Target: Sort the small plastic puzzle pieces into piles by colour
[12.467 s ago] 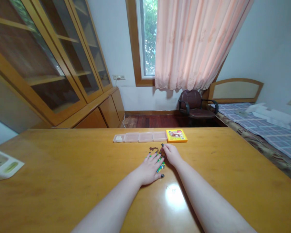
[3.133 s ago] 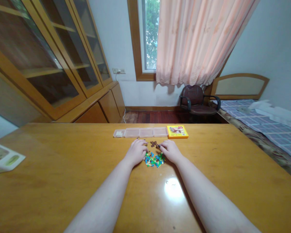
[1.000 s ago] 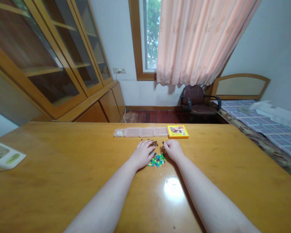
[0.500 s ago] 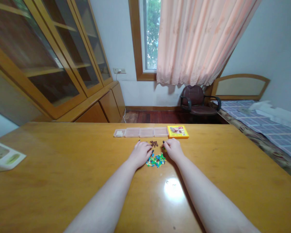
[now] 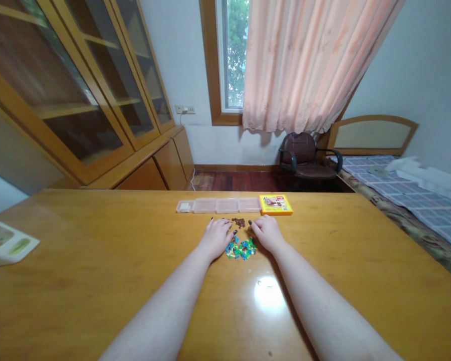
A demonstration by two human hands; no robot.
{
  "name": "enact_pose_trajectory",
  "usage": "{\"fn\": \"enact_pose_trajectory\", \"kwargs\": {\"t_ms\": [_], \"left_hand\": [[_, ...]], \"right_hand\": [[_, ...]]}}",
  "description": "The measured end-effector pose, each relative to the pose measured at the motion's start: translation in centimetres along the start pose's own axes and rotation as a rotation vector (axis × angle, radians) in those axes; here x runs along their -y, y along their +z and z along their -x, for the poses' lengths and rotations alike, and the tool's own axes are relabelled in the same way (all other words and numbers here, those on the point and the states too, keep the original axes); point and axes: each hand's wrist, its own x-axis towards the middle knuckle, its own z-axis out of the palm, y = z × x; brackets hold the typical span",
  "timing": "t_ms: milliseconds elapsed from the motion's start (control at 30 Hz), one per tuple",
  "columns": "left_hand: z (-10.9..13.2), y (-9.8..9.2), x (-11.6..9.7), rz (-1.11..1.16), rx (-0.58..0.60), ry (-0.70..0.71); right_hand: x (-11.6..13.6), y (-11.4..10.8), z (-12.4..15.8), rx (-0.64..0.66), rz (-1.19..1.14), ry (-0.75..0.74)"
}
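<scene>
On the wooden table [image 5: 97, 260] lies a small heap of green, blue and yellow pieces [image 5: 241, 248]. My left hand [image 5: 216, 236] rests palm down just left of the heap, fingers stretched toward a little cluster of brown pieces [image 5: 239, 221]. My right hand [image 5: 267, 232] lies on the heap's right side, its fingers curled, the index tip close to the brown pieces. What it pinches, if anything, is too small to make out. Behind the hands sit a clear compartment box [image 5: 218, 205] and a yellow box [image 5: 275, 204].
A white and green printed sheet or carton [image 5: 3, 244] lies at the table's left edge. Glass-door wooden cabinets [image 5: 78, 95] stand on the left. Beyond the table are a dark office chair [image 5: 304, 160], a bed [image 5: 409, 195] and a pink curtain [image 5: 308, 65].
Over the last second my left hand has slid slightly back off the coloured heap, uncovering more of it. My right hand has barely shifted near the brown pieces.
</scene>
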Motion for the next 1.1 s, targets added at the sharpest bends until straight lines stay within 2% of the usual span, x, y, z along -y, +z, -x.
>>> {"fn": "enact_pose_trajectory", "kwargs": {"t_ms": [133,300,433,600,833,1100], "left_hand": [[0.1,0.2,-0.1,-0.038,0.018,-0.022],[0.3,0.4,-0.3,-0.02,0.086,0.051],[0.2,0.1,-0.3,0.036,0.009,0.088],[-0.1,-0.7,0.2,0.08,-0.109,0.174],[0.0,-0.6,0.4,0.094,-0.061,0.268],[-0.1,-0.5,0.5,0.049,-0.093,0.202]], "right_hand": [[0.2,0.2,0.1,0.04,-0.062,-0.102],[0.3,-0.1,0.0,0.011,-0.039,-0.042],[0.5,-0.3,0.1,0.036,-0.048,-0.095],[0.4,-0.2,0.1,-0.001,-0.074,-0.118],[0.4,-0.1,0.1,-0.001,-0.1,-0.115],[0.7,-0.1,0.1,0.067,-0.157,-0.18]]}}
